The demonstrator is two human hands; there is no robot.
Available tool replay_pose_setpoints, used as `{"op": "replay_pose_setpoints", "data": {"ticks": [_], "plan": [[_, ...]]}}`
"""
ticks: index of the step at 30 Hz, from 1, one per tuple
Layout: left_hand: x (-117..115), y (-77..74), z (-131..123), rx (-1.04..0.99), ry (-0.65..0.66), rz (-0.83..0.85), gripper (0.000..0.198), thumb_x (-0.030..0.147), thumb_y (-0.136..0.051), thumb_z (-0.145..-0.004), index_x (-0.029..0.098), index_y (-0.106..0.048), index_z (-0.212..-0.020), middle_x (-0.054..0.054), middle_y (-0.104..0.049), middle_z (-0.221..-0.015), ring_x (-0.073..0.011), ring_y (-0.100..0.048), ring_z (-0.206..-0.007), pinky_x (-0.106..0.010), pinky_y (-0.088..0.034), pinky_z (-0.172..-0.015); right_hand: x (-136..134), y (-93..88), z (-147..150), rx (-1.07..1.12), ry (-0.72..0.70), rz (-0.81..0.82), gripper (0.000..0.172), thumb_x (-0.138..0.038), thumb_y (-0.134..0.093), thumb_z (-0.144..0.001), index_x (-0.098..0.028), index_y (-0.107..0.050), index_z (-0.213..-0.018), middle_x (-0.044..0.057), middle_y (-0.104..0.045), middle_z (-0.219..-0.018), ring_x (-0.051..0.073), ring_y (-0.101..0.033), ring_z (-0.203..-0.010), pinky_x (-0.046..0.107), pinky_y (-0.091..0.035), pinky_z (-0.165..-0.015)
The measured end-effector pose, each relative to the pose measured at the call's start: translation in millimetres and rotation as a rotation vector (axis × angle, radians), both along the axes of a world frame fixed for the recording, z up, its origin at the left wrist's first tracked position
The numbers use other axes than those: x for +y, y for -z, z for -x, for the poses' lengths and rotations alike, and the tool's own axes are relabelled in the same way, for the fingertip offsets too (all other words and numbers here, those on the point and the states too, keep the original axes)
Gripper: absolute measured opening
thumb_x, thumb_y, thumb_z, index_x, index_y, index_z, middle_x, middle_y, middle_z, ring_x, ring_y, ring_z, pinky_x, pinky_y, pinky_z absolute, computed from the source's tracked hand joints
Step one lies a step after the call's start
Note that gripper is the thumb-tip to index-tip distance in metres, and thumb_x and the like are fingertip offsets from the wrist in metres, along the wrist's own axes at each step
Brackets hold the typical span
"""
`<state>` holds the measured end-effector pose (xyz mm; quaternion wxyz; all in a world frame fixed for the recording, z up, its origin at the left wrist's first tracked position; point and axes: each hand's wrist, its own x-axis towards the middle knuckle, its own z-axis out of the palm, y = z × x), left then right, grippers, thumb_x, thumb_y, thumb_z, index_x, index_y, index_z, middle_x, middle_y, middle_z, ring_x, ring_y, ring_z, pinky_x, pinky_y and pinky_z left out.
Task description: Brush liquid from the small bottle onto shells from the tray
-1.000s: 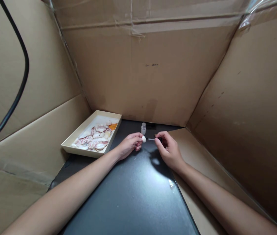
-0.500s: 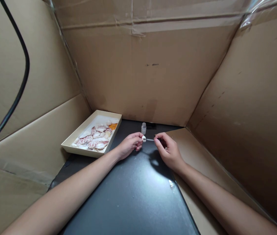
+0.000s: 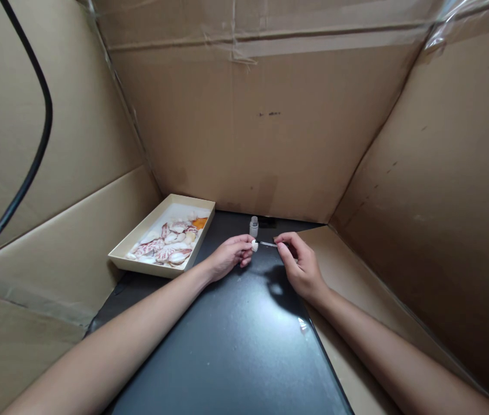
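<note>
My left hand (image 3: pixel 233 253) pinches a small white seashell (image 3: pixel 255 246) between thumb and fingertips, above the dark table. In my right hand (image 3: pixel 298 262) is a thin small brush (image 3: pixel 269 244), its shaft pale and its tip dark. The brush points left, and its tip is at or just beside the shell; whether the two touch I cannot tell. Behind the shell stands a small clear bottle (image 3: pixel 254 226), upright and without a cap. Its contents are too small to make out.
At the left, a cream box tray (image 3: pixel 140 266) holds several white, striped and orange seashells (image 3: pixel 170 239). Cardboard walls (image 3: pixel 244 144) enclose the dark table (image 3: pixel 227 346) at the back and sides. A black cable (image 3: pixel 48 115) hangs at the left. A small dark object (image 3: pixel 267 221) lies behind the bottle.
My right hand has drawn slightly to the right with the brush, baring its dark tip. The white shell appears turned a little in my left hand. Bottle and tray are unmoved.
</note>
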<state>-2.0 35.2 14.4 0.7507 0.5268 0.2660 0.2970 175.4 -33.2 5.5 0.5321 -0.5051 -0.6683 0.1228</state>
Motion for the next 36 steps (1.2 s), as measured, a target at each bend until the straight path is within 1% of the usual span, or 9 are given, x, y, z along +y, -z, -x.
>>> {"op": "replay_pose_setpoints", "data": {"ticks": [4, 8, 12, 16, 21, 24, 29, 32, 36], "plan": [[0.7, 1.2, -0.1, 0.005, 0.002, -0.004, 0.018, 0.027, -0.061, -0.073, 0.014, -0.051, -0.081, 0.005, -0.038, -0.059, -0.0060, -0.038, -0.050, -0.021, -0.025, -0.050, 0.3, 1.4, -0.5, -0.015, 0.013, 0.015, 0.013, -0.032, -0.053, -0.089, -0.021, -0.056, -0.092, 0.001, -0.057, -0.077, 0.013, -0.048, -0.059, 0.026, -0.040, -0.057], [0.3, 1.4, -0.1, 0.010, 0.005, -0.014, 0.017, 0.027, -0.059, -0.074, 0.015, -0.050, -0.081, 0.005, -0.038, -0.059, -0.0062, -0.038, -0.050, -0.021, -0.025, -0.050, 0.2, 1.9, -0.5, 0.025, -0.014, 0.016, 0.013, -0.031, -0.048, -0.091, -0.021, -0.055, -0.094, 0.001, -0.058, -0.080, 0.014, -0.049, -0.062, 0.026, -0.040, -0.059], [-0.2, 1.1, -0.3, 0.012, 0.001, -0.024, 0.017, 0.026, -0.059, -0.073, 0.015, -0.049, -0.080, 0.005, -0.038, -0.059, -0.0060, -0.038, -0.050, -0.021, -0.025, -0.050, -0.1, 2.0, 0.0, 0.001, -0.007, 0.024, 0.011, -0.030, -0.055, -0.088, -0.021, -0.054, -0.093, -0.001, -0.054, -0.073, 0.013, -0.046, -0.058, 0.025, -0.038, -0.055], [0.1, 1.2, -0.6, 0.015, 0.004, -0.019, 0.016, 0.026, -0.059, -0.073, 0.015, -0.049, -0.080, 0.005, -0.038, -0.059, -0.0062, -0.038, -0.050, -0.021, -0.025, -0.050, -0.3, 1.7, 0.1, 0.023, -0.018, 0.018, 0.010, -0.029, -0.050, -0.091, -0.020, -0.054, -0.093, 0.000, -0.056, -0.077, 0.013, -0.048, -0.061, 0.025, -0.040, -0.058], [-0.5, 0.4, -0.8, 0.026, -0.003, -0.027, 0.016, 0.026, -0.059, -0.072, 0.015, -0.049, -0.079, 0.005, -0.038, -0.058, -0.0062, -0.038, -0.049, -0.020, -0.026, -0.050, 0.4, 1.6, 0.0, -0.001, -0.011, 0.018, 0.011, -0.030, -0.055, -0.088, -0.020, -0.054, -0.093, 0.000, -0.055, -0.075, 0.012, -0.046, -0.058, 0.024, -0.038, -0.056], [-1.0, -0.3, -0.8, 0.034, -0.002, -0.030, 0.016, 0.026, -0.058, -0.072, 0.015, -0.049, -0.079, 0.005, -0.038, -0.057, -0.0063, -0.038, -0.049, -0.020, -0.026, -0.050, 0.9, 2.6, -0.4, 0.029, -0.036, 0.021, 0.011, -0.030, -0.049, -0.091, -0.020, -0.054, -0.093, 0.000, -0.056, -0.077, 0.013, -0.048, -0.061, 0.024, -0.039, -0.057], [-1.0, -0.8, -1.0, 0.037, -0.004, -0.028, 0.016, 0.025, -0.058, -0.072, 0.015, -0.048, -0.079, 0.005, -0.037, -0.057, -0.0061, -0.038, -0.049, -0.020, -0.026, -0.050, 0.7, 2.8, -0.5, 0.007, -0.024, 0.015, 0.011, -0.030, -0.055, -0.088, -0.020, -0.053, -0.093, -0.001, -0.053, -0.073, 0.012, -0.046, -0.058, 0.024, -0.038, -0.056], [-1.1, -0.9, -1.3, 0.037, 0.000, -0.027, 0.015, 0.025, -0.057, -0.073, 0.015, -0.048, -0.079, 0.006, -0.037, -0.056, -0.0061, -0.038, -0.049, -0.020, -0.026, -0.050, 0.3, 2.4, -0.6, 0.031, -0.051, 0.019, 0.011, -0.030, -0.049, -0.091, -0.020, -0.053, -0.093, 0.000, -0.054, -0.075, 0.013, -0.048, -0.062, 0.025, -0.039, -0.058], [-1.3, -1.0, -1.1, 0.043, -0.007, -0.039, 0.016, 0.026, -0.058, -0.072, 0.015, -0.048, -0.080, 0.005, -0.039, -0.057, -0.0059, -0.039, -0.049, -0.020, -0.026, -0.050, 0.8, 3.2, -0.6, 0.019, -0.039, 0.018, 0.011, -0.029, -0.055, -0.088, -0.020, -0.053, -0.094, -0.002, -0.053, -0.073, 0.012, -0.045, -0.057, 0.023, -0.037, -0.054]]}}
